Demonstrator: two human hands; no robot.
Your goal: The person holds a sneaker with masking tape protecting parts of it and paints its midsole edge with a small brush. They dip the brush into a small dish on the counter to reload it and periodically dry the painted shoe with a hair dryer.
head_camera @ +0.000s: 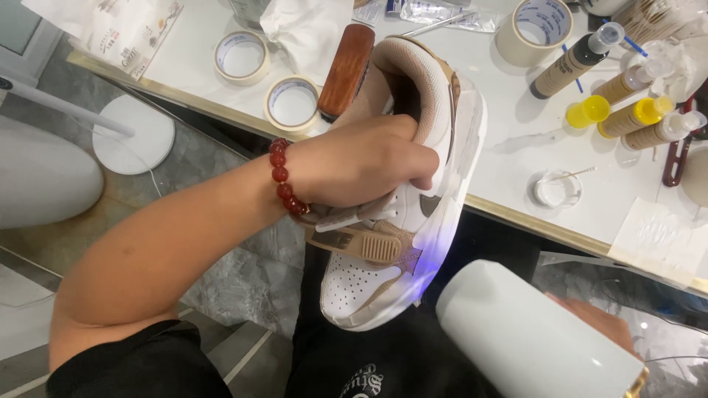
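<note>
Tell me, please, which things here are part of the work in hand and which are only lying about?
In use:
- left hand gripping the white and tan sneaker
- right hand holding the white handheld device by its sole

Lying about:
- tape rolls
- wooden brush
- tan bottles
- small dish

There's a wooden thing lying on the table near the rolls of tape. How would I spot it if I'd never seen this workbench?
Start at the white table along the top of the view, then find the white and tan shoe that the left hand holds against its edge. Just left of the shoe's heel lies the brush. Unlike the pale, round tape rolls beside it, it is long, reddish-brown and glossy.
</note>
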